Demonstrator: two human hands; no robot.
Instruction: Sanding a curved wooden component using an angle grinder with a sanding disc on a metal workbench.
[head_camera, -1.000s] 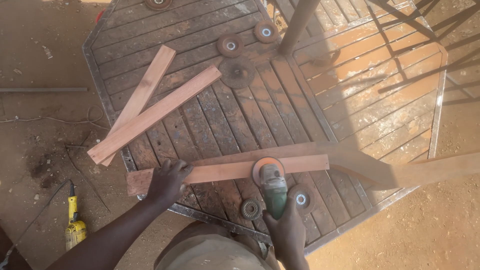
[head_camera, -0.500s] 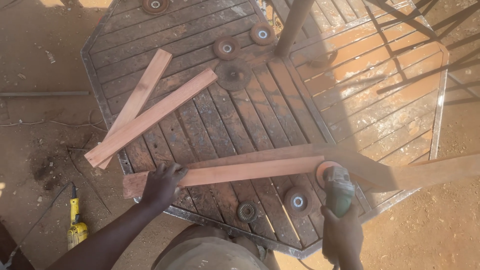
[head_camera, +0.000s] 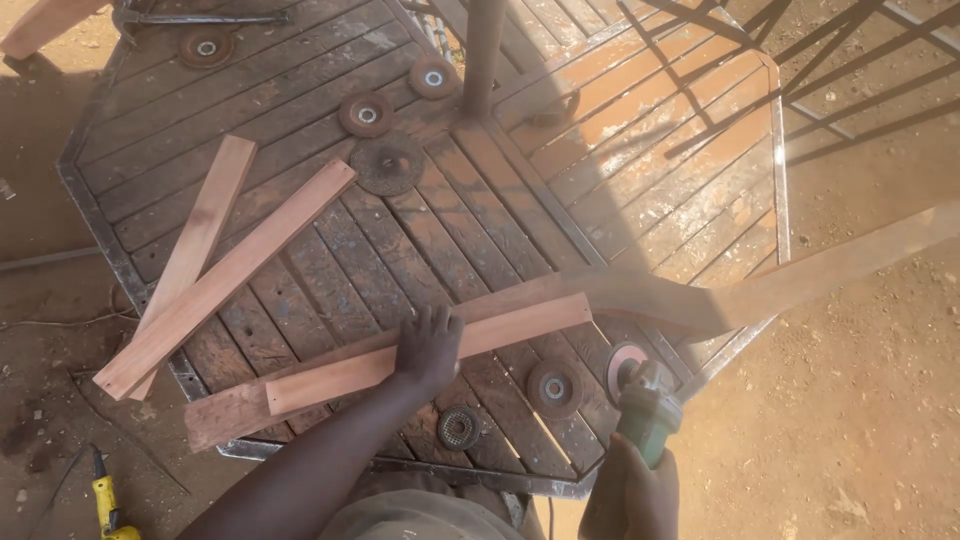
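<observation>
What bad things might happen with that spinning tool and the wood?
The left hand presses bare on the plank, on the same board the grinder works, so a slip might reach fingers. The right hand alone grips the grinder, so a kick could twist it. Loose discs lie by the plank and could get knocked off the table.

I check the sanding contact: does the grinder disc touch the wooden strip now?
No, the grinder disc hangs off the end of the wooden strip, apart from it.
</observation>
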